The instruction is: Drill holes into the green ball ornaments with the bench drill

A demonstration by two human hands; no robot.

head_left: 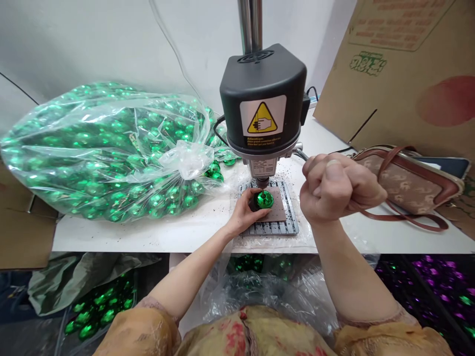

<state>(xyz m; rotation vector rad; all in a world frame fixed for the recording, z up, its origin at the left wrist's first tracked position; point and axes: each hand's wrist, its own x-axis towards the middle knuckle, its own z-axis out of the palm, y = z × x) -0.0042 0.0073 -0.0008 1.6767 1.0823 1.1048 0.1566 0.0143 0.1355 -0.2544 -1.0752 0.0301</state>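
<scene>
Under a bench drill press (263,99) my left hand (243,212) is closed around a shiny green faceted ball (264,199), thumb on the near side and fingers on the far side. The ball sits on a brownish square pad (279,205) over the slotted grey base plate (292,222). The drill's chuck (263,183) is directly above the ball, and its tip appears to meet the ball's top. My right hand (328,185) is a fist at the end of the drill's feed lever (300,153); the lever's grip is hidden inside it.
A large clear bag (111,148) of green balls lies left, with loose green balls (214,170) beside it. A patterned handbag (411,178) and a big cardboard box (404,64) stand right. Below the white table (148,235) are containers of green balls (102,306) and purple balls (434,279).
</scene>
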